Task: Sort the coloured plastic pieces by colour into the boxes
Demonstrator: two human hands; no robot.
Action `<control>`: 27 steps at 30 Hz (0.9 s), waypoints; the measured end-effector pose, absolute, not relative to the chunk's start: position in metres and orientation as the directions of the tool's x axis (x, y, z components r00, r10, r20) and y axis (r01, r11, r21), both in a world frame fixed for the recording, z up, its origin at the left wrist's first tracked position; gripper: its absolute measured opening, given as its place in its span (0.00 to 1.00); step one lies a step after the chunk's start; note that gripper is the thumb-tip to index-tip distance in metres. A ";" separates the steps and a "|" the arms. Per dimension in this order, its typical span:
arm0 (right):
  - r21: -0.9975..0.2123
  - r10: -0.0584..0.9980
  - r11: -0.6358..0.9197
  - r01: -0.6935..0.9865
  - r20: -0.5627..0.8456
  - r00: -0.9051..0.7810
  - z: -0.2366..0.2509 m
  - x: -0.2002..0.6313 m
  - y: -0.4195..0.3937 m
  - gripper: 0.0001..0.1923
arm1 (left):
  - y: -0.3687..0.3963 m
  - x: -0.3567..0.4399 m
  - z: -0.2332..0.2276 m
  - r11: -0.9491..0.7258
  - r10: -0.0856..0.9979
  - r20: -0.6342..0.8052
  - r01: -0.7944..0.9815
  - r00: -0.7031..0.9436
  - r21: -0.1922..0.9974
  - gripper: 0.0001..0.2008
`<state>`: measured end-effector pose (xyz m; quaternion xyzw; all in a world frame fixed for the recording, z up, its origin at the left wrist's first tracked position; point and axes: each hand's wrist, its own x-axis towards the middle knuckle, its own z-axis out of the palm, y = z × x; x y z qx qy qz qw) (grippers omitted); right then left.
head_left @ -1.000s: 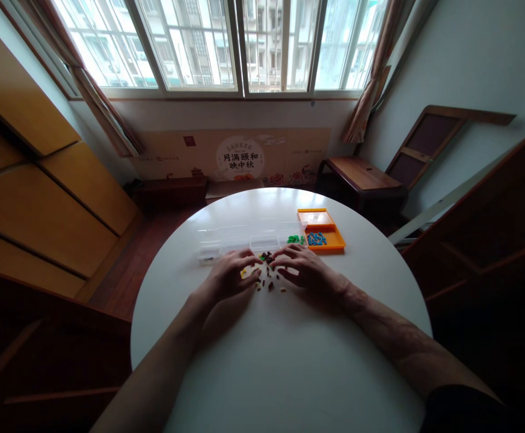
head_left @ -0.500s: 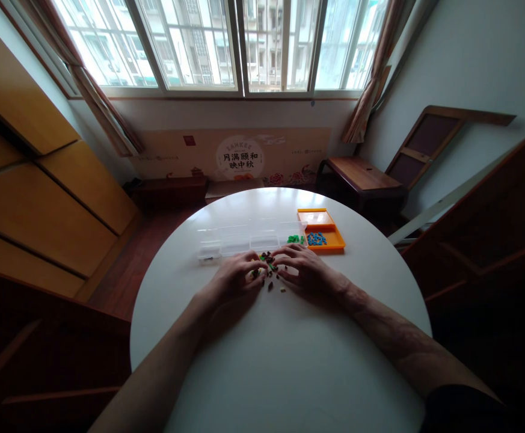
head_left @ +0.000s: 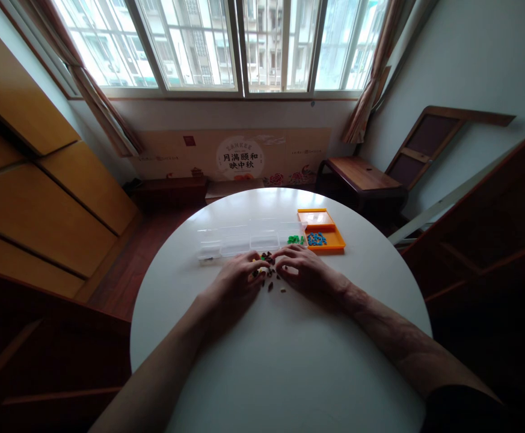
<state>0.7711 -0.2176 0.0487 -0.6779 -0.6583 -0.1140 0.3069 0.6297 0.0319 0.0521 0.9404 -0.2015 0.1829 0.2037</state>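
A small heap of mixed little plastic building pieces (head_left: 268,258), mostly dark brown with some green and yellow, lies on the white table between my hands. My left hand (head_left: 239,269) rests at the heap's left side, its fingers bent and thumb apart from them, with a few pieces showing in the gap. From the right, my right hand (head_left: 305,267) reaches to the heap; its thumb and forefinger curl together at the tips, and whatever they hold is too small to make out. A pale piece (head_left: 282,290) and a brown piece (head_left: 270,286) lie nearer me.
Behind the hands stands a clear plastic compartment box (head_left: 235,243), with green pieces (head_left: 295,239) in its right compartment. An orange tray (head_left: 335,246) beside it holds blue pieces (head_left: 317,239). All of this is on a round white table (head_left: 262,361); a wooden chair (head_left: 365,174) stands beyond.
My right thumb and forefinger have drawn together and shifted slightly right. A green piece near their tips no longer shows. My left hand has barely moved.
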 end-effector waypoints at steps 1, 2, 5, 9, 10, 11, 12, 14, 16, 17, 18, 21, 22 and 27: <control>-0.266 0.823 0.055 0.963 0.558 0.107 0.048 0.771 -0.218 0.06 | 0.033 0.630 0.050 -0.843 -0.301 0.425 -0.447 0.854 0.300 0.11; -0.267 0.823 0.055 0.962 0.557 0.108 0.048 0.772 -0.218 0.06 | 0.033 0.631 0.048 -0.848 -0.298 0.424 -0.441 0.855 0.293 0.10; -0.279 0.825 0.058 0.959 0.555 0.111 0.047 0.772 -0.218 0.05 | 0.032 0.631 0.045 -0.858 -0.286 0.421 -0.426 0.861 0.287 0.07; -0.283 0.826 0.080 0.956 0.555 0.096 0.050 0.772 -0.218 0.03 | 0.028 0.629 0.050 -0.862 -0.276 0.406 -0.411 0.871 0.296 0.05; -0.279 0.826 0.085 0.956 0.556 0.089 0.051 0.772 -0.218 0.03 | 0.028 0.629 0.052 -0.862 -0.274 0.399 -0.408 0.875 0.302 0.04; -0.274 0.825 0.088 0.958 0.559 0.084 0.051 0.773 -0.218 0.03 | 0.027 0.628 0.054 -0.862 -0.269 0.392 -0.402 0.880 0.310 0.03; -0.268 0.821 0.091 0.959 0.565 0.079 0.051 0.773 -0.218 0.03 | 0.026 0.627 0.055 -0.861 -0.264 0.384 -0.396 0.885 0.320 0.03; -0.257 0.805 0.084 0.963 0.587 0.086 0.051 0.774 -0.219 0.03 | 0.026 0.626 0.057 -0.858 -0.257 0.372 -0.388 0.892 0.337 0.03; -0.261 0.773 0.052 0.964 0.622 0.127 0.049 0.776 -0.220 0.03 | 0.025 0.625 0.058 -0.855 -0.256 0.366 -0.386 0.895 0.346 0.03; -0.270 0.748 0.026 0.963 0.644 0.160 0.048 0.777 -0.220 0.02 | 0.024 0.625 0.059 -0.857 -0.256 0.358 -0.382 0.898 0.347 0.03; -0.284 0.719 -0.005 0.959 0.665 0.200 0.047 0.778 -0.221 0.03 | 0.023 0.625 0.059 -0.861 -0.252 0.348 -0.373 0.903 0.346 0.03; -0.341 0.605 -0.120 0.933 0.720 0.341 0.043 0.781 -0.222 0.06 | 0.021 0.624 0.060 -0.876 -0.238 0.324 -0.347 0.916 0.337 0.03; -0.362 0.563 -0.166 0.917 0.729 0.389 0.042 0.782 -0.223 0.07 | 0.021 0.624 0.059 -0.879 -0.231 0.323 -0.339 0.918 0.335 0.04; -0.493 0.394 -0.350 0.796 0.694 0.603 0.031 0.796 -0.225 0.08 | 0.025 0.626 0.055 -0.879 -0.217 0.360 -0.342 0.908 0.333 0.05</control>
